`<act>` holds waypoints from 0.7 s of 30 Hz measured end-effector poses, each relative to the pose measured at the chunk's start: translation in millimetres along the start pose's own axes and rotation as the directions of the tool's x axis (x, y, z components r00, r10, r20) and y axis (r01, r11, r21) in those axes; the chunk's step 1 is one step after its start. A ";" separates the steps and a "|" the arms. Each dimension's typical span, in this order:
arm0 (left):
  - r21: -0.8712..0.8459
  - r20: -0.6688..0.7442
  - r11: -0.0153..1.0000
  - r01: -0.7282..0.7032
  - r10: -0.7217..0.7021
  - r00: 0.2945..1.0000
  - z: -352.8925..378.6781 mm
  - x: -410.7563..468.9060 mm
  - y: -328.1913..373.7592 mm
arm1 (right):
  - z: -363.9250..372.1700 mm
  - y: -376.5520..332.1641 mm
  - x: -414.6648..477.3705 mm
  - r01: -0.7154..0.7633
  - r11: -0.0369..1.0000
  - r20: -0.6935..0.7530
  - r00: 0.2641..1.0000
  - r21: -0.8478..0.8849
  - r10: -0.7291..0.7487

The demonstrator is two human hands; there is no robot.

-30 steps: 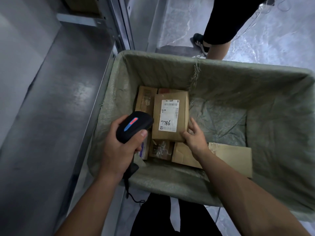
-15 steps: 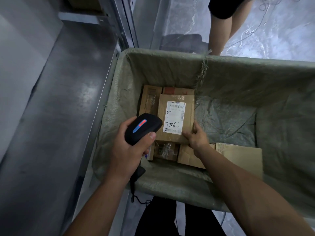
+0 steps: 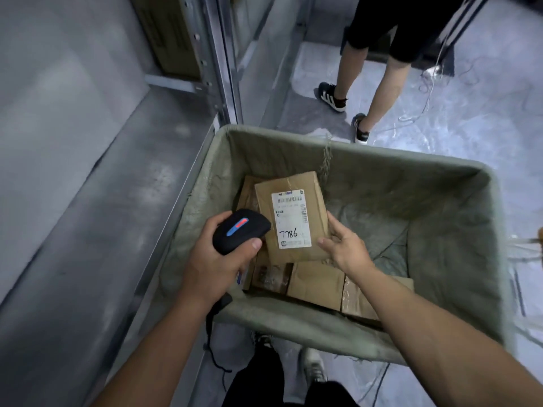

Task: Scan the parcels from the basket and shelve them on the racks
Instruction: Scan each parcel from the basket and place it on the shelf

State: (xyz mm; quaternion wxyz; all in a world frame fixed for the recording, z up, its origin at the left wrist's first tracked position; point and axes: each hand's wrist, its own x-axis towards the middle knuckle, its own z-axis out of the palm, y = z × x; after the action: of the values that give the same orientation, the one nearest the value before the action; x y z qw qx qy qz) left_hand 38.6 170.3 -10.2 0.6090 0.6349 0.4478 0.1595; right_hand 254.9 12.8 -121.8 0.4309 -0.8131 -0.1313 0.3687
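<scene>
Inside the basket [image 3: 382,174], toward its left wall, one brown parcel [image 3: 266,195] is held tilted, label side up, over the other parcels. Whether its far end rests on them cannot be told. A white label [image 3: 291,218] is seen on its top face, with a barcode at the far end and "7786" handwritten near the near end.

Right hand [image 3: 343,245]: the parcel is gripped at its near right corner, with the thumb laid on the top face and the fingers curled along the right edge.

Left hand [image 3: 217,259]: the fingers are wrapped round a black scanner [image 3: 241,235], and the thumb is pressed against its near side. A red and blue strip is seen on top of the scanner. Its head is pointed toward the parcel and sits just beside the label's left edge, over the left part of the basket. A dark cable [image 3: 214,348] is seen hanging from the scanner, outside the near wall of the basket.

More brown parcels [image 3: 317,283] are laid flat on the basket floor along the near wall, partly under the held one.

Left of the basket, touching or just beside its left wall, a grey metal rack [image 3: 88,230] is seen, with a carton [image 3: 170,39] on it farther back.

Beyond the far wall of the basket, a second person's legs [image 3: 382,83] are seen on the floor.
</scene>
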 end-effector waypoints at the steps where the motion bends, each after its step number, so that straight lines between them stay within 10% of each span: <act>1: -0.016 -0.026 1.000 -0.011 0.011 1.000 2.8 -6.9 3.3 | -4.7 -3.9 -3.5 0.031 0.999 0.002 1.000 0.016 -0.031; 21: -0.285 -0.386 0.931 -0.230 0.108 0.916 64.9 -187.2 74.2 | -77.4 -64.0 -99.9 0.411 0.908 -0.052 0.911 0.076 -0.408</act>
State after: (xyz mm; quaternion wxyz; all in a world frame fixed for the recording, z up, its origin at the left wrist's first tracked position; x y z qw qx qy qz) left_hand 12.3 -2.8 108.6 0.5952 0.5222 0.4630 0.3983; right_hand 247.3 -48.9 5.5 0.5349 -0.7548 -0.2756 0.2612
